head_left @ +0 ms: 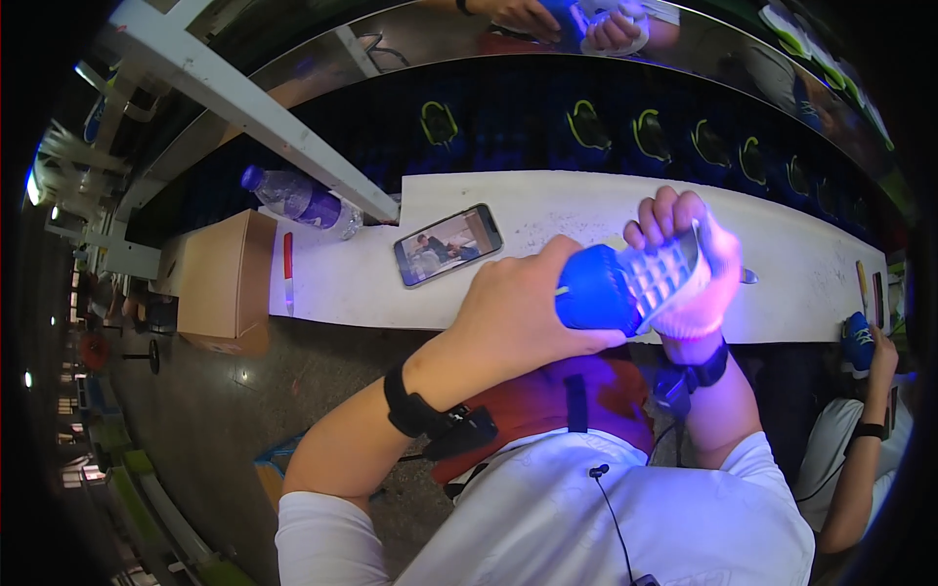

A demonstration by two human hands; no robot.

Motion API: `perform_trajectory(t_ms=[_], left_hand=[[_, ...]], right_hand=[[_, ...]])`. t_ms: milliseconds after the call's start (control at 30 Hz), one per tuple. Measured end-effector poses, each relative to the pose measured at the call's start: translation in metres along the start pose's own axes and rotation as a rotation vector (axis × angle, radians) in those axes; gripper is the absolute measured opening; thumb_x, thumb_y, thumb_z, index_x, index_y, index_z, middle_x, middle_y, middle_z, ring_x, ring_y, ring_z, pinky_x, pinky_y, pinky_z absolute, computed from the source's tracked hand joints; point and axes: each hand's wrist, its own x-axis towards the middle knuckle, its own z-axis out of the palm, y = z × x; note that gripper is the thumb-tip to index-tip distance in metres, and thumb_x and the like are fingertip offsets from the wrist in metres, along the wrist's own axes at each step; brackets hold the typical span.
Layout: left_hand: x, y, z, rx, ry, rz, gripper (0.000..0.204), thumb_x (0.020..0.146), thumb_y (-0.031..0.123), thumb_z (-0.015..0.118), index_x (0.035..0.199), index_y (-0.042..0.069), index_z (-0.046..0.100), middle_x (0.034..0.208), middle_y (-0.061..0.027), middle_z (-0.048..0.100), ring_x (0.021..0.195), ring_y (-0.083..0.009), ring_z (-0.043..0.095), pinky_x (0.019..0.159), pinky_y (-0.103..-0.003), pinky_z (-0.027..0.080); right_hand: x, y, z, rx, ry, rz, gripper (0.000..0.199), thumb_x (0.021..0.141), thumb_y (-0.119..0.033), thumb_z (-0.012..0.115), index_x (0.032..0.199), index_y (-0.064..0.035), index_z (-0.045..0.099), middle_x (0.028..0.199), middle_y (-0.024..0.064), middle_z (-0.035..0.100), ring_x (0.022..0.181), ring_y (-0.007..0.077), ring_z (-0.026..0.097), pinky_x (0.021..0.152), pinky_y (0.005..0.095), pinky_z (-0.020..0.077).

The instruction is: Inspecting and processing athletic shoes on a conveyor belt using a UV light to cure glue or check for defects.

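Above the white bench top I hold a blue shoe [598,288] in both hands, with its pale, grid-patterned sole [660,278] tipped toward the right. My left hand [513,303] wraps round the blue upper from the left side. On the right, my right hand [718,254], in a pale ribbed-cuff glove with bare fingertips, is closed on the sole end, fingers curled over its edge. Violet-blue light falls on the sole and glove. My palms hide part of the upper. Left of the shoe, a phone [447,246] showing a picture lies on the bench [362,305].
A red-handled knife [288,259], cardboard box [227,278] and plastic bottle [303,203] are at the left. A white metal post [254,112] slants overhead. Several dark shoes [588,125] line the far belt. Another person [850,469] holds a blue shoe at right; others' hands [616,31] work opposite.
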Motion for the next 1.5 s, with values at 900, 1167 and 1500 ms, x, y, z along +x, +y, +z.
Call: perform_trajectory(t_ms=[900,1167,1500], left_hand=[[0.095,0.072,0.025,0.429,-0.189,0.198,0.072,0.073,0.056,0.093,0.096,-0.004,0.061,0.070,-0.0155,0.069,0.060,-0.0338,0.074,0.054,-0.043,0.059],[0.036,0.063,0.040,0.562,-0.304,0.696,0.069,0.075,0.048,0.093,0.113,-0.003,0.064,0.100,-0.0113,0.070,0.058,-0.0222,0.067,0.045,-0.035,0.051],[-0.033,0.031,-0.013,-0.108,-0.302,0.302,0.085,0.074,0.039,0.096,0.144,0.008,0.060,0.156,-0.0252,0.045,0.146,-0.0395,0.048,0.115,-0.048,0.046]], right_hand=[[0.020,-0.051,-0.045,-0.730,-0.222,-0.180,0.037,0.098,-0.040,0.067,0.094,-0.0052,0.055,0.095,0.0053,0.052,0.089,0.0195,0.048,0.083,0.0318,0.0421],[-0.064,-0.070,-0.020,-1.253,-0.427,-0.402,0.040,0.106,-0.041,0.058,0.122,-0.0043,0.065,0.130,0.0210,0.064,0.133,0.0414,0.059,0.117,0.0579,0.0421],[-0.089,-0.031,-0.023,-1.801,-0.233,-0.185,0.097,0.073,-0.056,0.087,0.143,0.0047,0.059,0.143,0.0280,0.062,0.132,0.0470,0.060,0.108,0.0540,0.0500]])
